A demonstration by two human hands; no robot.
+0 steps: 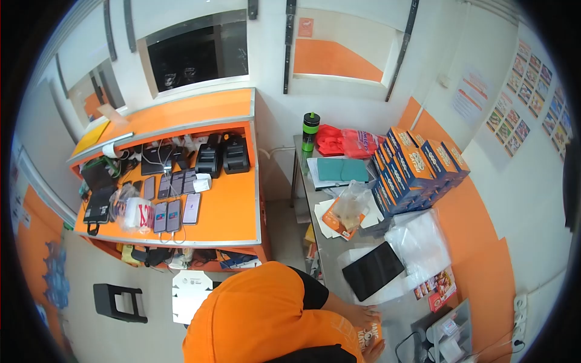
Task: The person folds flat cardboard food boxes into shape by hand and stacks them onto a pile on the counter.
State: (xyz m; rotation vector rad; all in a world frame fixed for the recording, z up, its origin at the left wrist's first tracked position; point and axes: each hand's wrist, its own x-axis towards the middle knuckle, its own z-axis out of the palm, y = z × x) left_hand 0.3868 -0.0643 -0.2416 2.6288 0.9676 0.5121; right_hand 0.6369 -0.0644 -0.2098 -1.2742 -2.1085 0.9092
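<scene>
An orange printed cardboard box (365, 336) with white lettering lies at the near edge of the metal table, partly hidden by the orange hooded top in front. My left hand (362, 315) rests at its upper edge, fingers on the cardboard, the arm coming out of a black sleeve. Against its lower right side, my right hand (373, 351) has its fingers on the edge; the rest of that hand is out of sight. Between them the two hands hold the box. A black tablet (373, 271) lies on the table above it.
Stacked blue-and-orange boxes (417, 166) stand by the wall. Clear plastic bags (419, 247), a teal folder (342, 170) and a green bottle (310, 130) share the table. A grey bin (455, 330) is at lower right. Phones (175, 184) cover an orange counter; a black stool (121, 302) stands on the floor.
</scene>
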